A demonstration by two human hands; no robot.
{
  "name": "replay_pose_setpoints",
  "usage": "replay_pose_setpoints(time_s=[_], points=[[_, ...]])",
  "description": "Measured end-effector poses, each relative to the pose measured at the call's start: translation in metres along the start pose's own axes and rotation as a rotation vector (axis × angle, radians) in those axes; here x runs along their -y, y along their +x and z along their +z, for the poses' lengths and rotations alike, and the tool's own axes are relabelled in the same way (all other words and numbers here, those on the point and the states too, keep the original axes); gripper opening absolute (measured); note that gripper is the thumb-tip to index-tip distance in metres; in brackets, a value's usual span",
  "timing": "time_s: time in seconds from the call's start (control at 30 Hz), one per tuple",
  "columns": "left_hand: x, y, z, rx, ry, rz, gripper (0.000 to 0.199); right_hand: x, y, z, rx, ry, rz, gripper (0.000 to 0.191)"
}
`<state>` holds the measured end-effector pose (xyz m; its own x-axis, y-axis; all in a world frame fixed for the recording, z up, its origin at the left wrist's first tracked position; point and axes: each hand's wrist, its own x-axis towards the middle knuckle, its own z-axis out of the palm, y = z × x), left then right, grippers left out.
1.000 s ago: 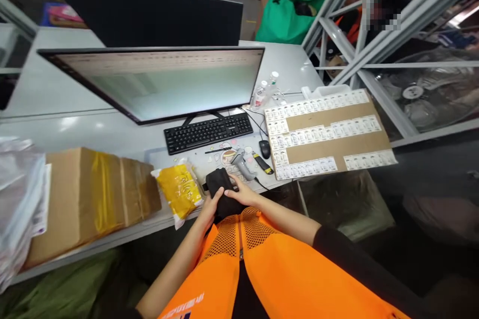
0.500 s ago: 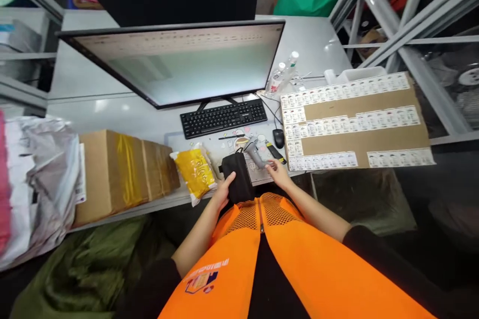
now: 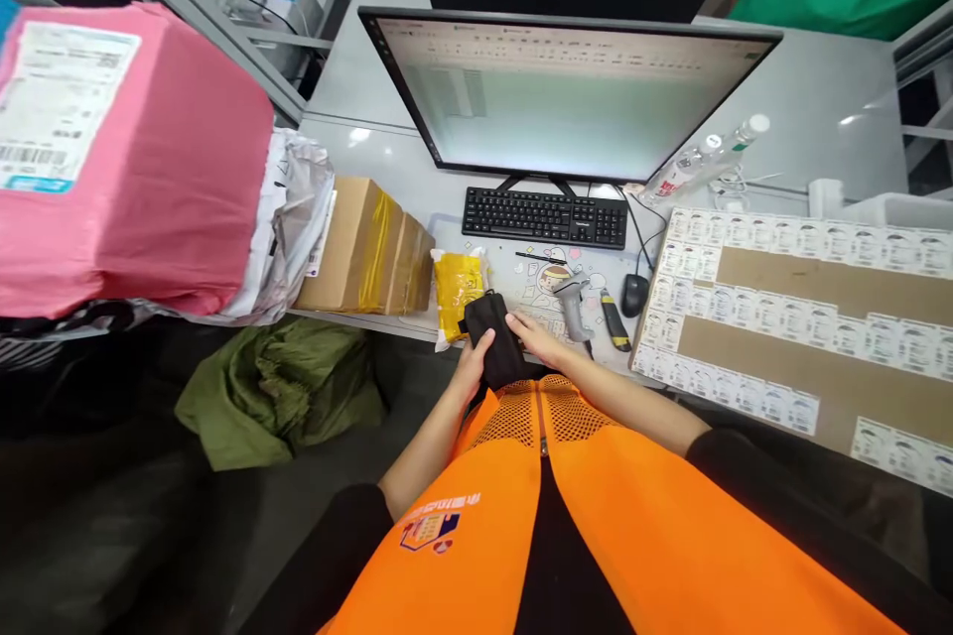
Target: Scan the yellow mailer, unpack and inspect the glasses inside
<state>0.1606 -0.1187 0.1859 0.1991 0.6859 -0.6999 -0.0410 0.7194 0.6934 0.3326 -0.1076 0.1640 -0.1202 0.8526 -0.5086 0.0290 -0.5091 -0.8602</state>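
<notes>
- Black pouch (image 3: 497,347), that's the item in play, sitting right at the near edge of the grey desk (image 3: 387,159), partly hanging over toward the orange vest (image 3: 551,516).
- Pink parcel (image 3: 126,149) dominates the far left, a white shipping label on top, piled on grey poly bags (image 3: 294,218) off the desk's left end.
- Monitor (image 3: 566,94) stands mid-desk, screen lit, with a dark partition behind it along the back edge.
- Cardboard sheet (image 3: 804,308) covered in rows of small labels overhangs the desk's right near corner.
- Brown carton (image 3: 364,248) with yellow tape sits at the left near edge; an olive bag (image 3: 275,387) lies on the floor below it.
- Black keyboard (image 3: 545,216) lies in front of the monitor stand.
- Yellow packet (image 3: 456,286) is just left of the pouch, touching the carton.
- Left hand (image 3: 472,369) is clamped on the pouch's left side, thumb on top.
- Right hand (image 3: 537,337) rests flat, fingers spread, touching the pouch's right edge.
- Barcode scanner (image 3: 572,303), utility knife (image 3: 614,319) and mouse (image 3: 634,294) line up just right of that hand.
</notes>
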Motion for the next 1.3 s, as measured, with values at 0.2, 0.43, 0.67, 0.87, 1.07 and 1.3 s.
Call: replay_pose_setpoints(time_s=[0.2,0.43,0.67,0.87,1.07,1.3], points=[[-0.006,0.018,-0.003,-0.083,0.196,0.120,0.047,-0.005,-0.015,-0.017,0.041,0.093,0.032,0.101],[-0.037,0.063,-0.032,-0.583,0.979,0.364,0.107,-0.007,-0.002,-0.035,-0.171,0.033,0.097,0.084],[-0.014,0.070,-0.094,-0.569,0.863,0.230,0.055,0.011,0.031,-0.022,-0.411,-0.215,0.123,0.119],[0.026,0.011,-0.136,-0.602,0.583,0.206,0.045,0.030,0.060,0.010,-0.455,-0.756,0.156,0.115],[0.036,-0.037,-0.132,-0.526,0.469,0.329,0.040,0.027,0.066,0.034,-0.220,-0.704,0.129,0.115],[0.057,-0.071,-0.124,-0.550,0.354,0.317,0.041,0.022,0.061,0.013,-0.012,-0.347,0.083,0.129]])
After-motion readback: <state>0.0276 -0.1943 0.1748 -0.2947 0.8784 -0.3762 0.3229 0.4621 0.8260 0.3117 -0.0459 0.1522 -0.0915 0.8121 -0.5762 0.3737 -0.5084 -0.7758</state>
